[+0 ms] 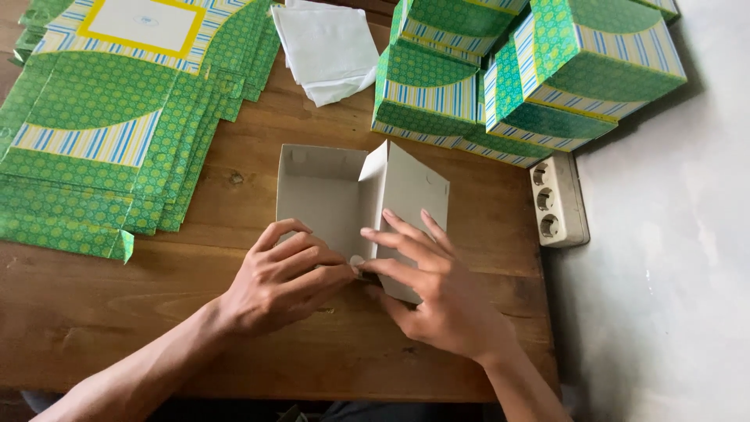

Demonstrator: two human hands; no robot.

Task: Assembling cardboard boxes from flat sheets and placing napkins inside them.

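Two hands, left [280, 281] and right [433, 293], fingertips pinching the near corner of a half-folded grey cardboard box [344, 195].

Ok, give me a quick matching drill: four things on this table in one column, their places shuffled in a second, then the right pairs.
Things:
1. flat green box blanks
2. folded green boxes
3. white paper sheets
4. half-folded grey box

Places:
A. top middle of the table
B. stacked at top right
C. between left hand and right hand
D. fanned out at left

Pairs: 1-D, 2-B, 3-A, 4-C
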